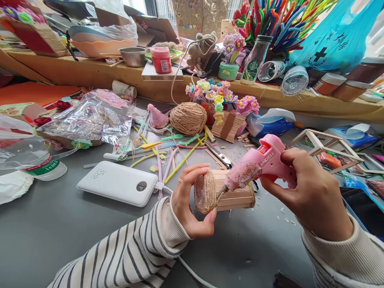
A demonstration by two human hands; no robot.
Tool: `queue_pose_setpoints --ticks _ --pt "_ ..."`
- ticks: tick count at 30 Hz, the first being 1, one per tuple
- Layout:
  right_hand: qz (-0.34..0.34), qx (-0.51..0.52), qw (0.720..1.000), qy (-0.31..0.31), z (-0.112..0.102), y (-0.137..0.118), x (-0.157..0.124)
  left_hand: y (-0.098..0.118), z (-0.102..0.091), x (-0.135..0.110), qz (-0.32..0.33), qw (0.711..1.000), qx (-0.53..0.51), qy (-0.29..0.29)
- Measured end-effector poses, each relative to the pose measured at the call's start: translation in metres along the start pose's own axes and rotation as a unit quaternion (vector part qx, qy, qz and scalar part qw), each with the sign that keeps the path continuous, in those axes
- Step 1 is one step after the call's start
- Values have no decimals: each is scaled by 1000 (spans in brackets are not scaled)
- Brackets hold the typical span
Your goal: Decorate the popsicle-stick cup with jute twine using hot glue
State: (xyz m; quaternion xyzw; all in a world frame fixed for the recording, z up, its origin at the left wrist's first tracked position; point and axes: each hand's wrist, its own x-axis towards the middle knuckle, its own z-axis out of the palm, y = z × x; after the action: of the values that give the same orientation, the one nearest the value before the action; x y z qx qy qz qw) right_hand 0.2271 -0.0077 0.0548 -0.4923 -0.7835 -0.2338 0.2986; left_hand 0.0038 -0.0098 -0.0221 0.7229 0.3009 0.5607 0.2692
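Note:
My left hand [189, 200] is wrapped round a small craft holder [223, 192] made of wooden sticks, its left end wound with jute twine. The holder lies on its side just above the grey table [75, 236]. My right hand [309, 192] grips a pink hot glue gun [261, 162]. The gun's nozzle touches the holder where the twine meets the wood. A twine strand runs up from the holder toward a jute twine ball [188, 118] behind it.
A white power bank [118, 183] with a cable lies left of my left hand. Scissors [220, 156], pipe cleaners and sticks litter the middle. A wooden stick frame [325, 148] stands at right. A cluttered wooden shelf [90, 72] runs along the back.

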Motion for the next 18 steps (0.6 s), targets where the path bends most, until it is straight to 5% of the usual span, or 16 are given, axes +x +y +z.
queue_pose_setpoints --ticks 18 --pt "9 -3 1000 2 0 0 0 1 0 1 -6 1000 -6 5"
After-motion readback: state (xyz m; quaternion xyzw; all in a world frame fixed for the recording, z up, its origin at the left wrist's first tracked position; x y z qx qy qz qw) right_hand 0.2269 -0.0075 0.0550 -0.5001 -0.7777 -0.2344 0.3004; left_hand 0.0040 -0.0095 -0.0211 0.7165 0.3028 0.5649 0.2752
